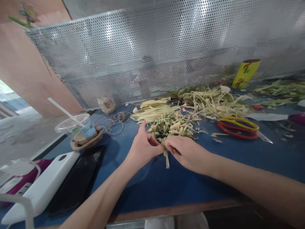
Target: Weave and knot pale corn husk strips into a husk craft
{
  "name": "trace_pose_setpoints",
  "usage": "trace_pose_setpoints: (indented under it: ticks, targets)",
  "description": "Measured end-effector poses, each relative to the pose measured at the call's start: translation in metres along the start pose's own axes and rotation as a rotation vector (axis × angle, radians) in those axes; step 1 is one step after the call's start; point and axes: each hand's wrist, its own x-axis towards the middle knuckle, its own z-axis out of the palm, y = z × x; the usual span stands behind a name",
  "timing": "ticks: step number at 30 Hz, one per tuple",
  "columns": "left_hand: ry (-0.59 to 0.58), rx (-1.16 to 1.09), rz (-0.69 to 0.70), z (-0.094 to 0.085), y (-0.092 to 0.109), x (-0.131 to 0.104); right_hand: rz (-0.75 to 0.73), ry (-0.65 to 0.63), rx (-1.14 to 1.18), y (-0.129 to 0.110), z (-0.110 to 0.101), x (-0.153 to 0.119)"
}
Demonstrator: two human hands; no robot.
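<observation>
My left hand (145, 144) and my right hand (182, 151) meet at the near side of a pile of short green and pale plant pieces (176, 124). Between their fingertips is a small plant piece (167, 160), its pale end hanging down toward me. The left thumb and a finger pinch it, with the index finger pointing up. My right fingers are curled closed against it. Long pale yellow-green leaf strips (154, 109) lie just behind the pile.
Red and yellow scissors (238, 127) and a knife (267, 117) lie right; tangled leaves (214, 101) and a yellow tube (246, 73) are behind. String (116, 122), a plastic cup (81, 127), a black phone (77, 181) and a white device (43, 184) are left. A perforated metal screen (143, 47) stands behind.
</observation>
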Motion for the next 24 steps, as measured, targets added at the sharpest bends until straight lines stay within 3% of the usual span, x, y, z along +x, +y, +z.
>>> trace_pose_setpoints:
  ticks: [6,12,18,24]
  targets:
    - [-0.041,-0.124,-0.069,-0.001,0.004,0.001,-0.059,0.019,-0.032,0.002,-0.003,-0.001]
    - [-0.036,-0.152,-0.076,-0.001,0.009,0.001,0.030,0.017,-0.014,0.005,-0.002,-0.001]
    - [-0.190,-0.253,-0.138,-0.006,0.017,0.003,0.122,-0.032,-0.004,0.007,-0.005,0.002]
    - [-0.226,-0.248,-0.122,-0.009,0.011,0.006,0.098,-0.048,-0.041,0.008,-0.004,0.001]
